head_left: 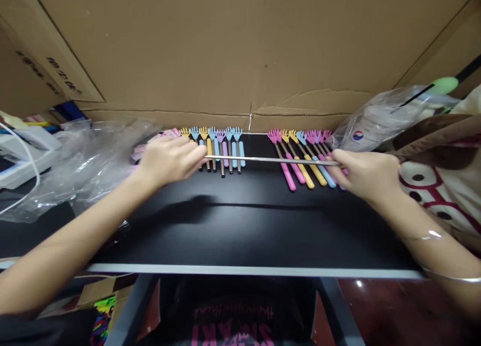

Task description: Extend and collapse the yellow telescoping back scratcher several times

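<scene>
Fingers of both hands, left hand (169, 158) and right hand (363, 173), pinch my extended rod (270, 160) ends above the table (240, 220); looks light, thin, bendy, so I'd grip near ends.

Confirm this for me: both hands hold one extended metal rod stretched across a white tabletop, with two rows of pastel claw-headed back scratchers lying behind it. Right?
Not quite. The tabletop is black, not white, as the head view shows. The rest stands: the left hand and right hand hold one extended metal rod stretched between them, with two rows of pastel claw-headed back scratchers lying behind it.
</scene>
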A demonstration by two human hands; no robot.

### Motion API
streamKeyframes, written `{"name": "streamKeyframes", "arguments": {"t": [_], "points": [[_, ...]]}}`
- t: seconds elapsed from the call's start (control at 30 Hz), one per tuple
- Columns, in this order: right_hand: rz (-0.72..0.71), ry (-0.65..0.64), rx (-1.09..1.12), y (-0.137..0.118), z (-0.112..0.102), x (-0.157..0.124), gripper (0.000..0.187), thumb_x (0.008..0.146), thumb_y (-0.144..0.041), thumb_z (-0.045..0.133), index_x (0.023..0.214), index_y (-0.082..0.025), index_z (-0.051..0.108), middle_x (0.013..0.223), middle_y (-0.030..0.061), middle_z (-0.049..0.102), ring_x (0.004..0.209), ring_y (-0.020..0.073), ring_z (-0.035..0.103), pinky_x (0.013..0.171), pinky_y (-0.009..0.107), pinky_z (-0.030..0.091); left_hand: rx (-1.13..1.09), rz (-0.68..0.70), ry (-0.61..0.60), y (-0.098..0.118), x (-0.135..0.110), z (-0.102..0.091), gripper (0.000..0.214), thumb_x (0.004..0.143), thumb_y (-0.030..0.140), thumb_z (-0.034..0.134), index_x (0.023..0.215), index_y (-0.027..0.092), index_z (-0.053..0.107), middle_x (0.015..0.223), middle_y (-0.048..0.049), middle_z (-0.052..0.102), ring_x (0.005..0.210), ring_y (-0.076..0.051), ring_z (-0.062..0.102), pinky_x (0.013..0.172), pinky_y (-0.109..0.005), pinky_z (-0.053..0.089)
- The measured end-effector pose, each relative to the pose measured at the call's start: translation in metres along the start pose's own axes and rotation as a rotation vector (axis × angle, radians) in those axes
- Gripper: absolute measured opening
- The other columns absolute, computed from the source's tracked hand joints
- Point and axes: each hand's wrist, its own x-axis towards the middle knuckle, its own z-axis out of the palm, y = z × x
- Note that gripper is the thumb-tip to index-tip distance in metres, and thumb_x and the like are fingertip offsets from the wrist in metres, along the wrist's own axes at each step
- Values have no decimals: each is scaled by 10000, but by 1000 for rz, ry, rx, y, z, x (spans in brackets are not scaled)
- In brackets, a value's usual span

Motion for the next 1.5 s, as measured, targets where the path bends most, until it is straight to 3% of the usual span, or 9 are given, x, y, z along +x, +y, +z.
{"name": "streamKeyframes", "arguments": {"t": [0.07, 0.17, 0.37, 0.8, 0.93, 1.13, 1.33, 1.5], "points": [[-55, -80, 54, -24, -6, 15, 285, 831, -346, 406, 645, -189, 555, 576, 9, 639, 473, 109, 498, 460, 228, 139, -71, -14, -60, 24, 21, -3, 338, 904, 320, 380, 645, 193, 555, 550, -13, 566, 557, -149, 525, 473, -271, 265], [-63, -145, 120, -52, -14, 30, 299, 859, -322, 356, 671, -197, 552, 581, 16, 634, 489, 122, 506, 486, 243, 133, -135, -9, -25, 47, 39, -3, 316, 911, 293, 379, 675, 188, 562, 545, -13, 561, 552, -155, 541, 472, -280, 258], [-116, -196, 144, -91, -31, 45, 308, 886, -301, 306, 762, -214, 574, 571, 20, 622, 478, 132, 511, 484, 249, 107, -236, -25, -13, 67, 51, -5, 273, 898, 287, 431, 677, 179, 549, 542, -10, 568, 515, -149, 546, 453, -275, 219], [-175, -191, 183, -95, -35, 31, 338, 898, -294, 285, 732, -213, 567, 569, -5, 614, 460, 99, 501, 458, 244, 94, -260, -4, -14, 74, 42, -15, 283, 914, 305, 401, 686, 191, 524, 533, 8, 544, 522, -134, 524, 432, -270, 206], [-171, -133, 101, -74, -27, 25, 288, 874, -292, 342, 725, -196, 569, 505, 1, 571, 432, 99, 473, 448, 236, 92, -206, -9, -43, 60, 34, -16, 266, 909, 297, 416, 692, 195, 531, 547, 6, 549, 546, -137, 525, 447, -267, 229], [-94, -185, 87, 0, 3, -1, 328, 843, -401, 360, 669, -194, 545, 556, 29, 607, 456, 108, 471, 446, 217, 147, -118, -60, -130, 22, 6, -11, 298, 904, 321, 407, 665, 206, 542, 578, -16, 567, 581, -152, 528, 456, -273, 235], [90, -410, 10, 69, 19, -40, 233, 760, -399, 392, 641, -218, 478, 593, 54, 603, 534, 149, 500, 477, 239, 207, 57, -50, -188, -27, -44, 0, 286, 894, 341, 433, 653, 203, 502, 585, 10, 553, 616, -133, 504, 485, -237, 286], [214, -488, -18, 94, 26, -61, 208, 727, -433, 445, 660, -238, 464, 673, 73, 623, 583, 170, 518, 492, 262, 222, 120, -73, -201, -64, -83, 8, 289, 895, 349, 421, 650, 207, 480, 574, 23, 521, 595, -120, 457, 468, -218, 261]]}}
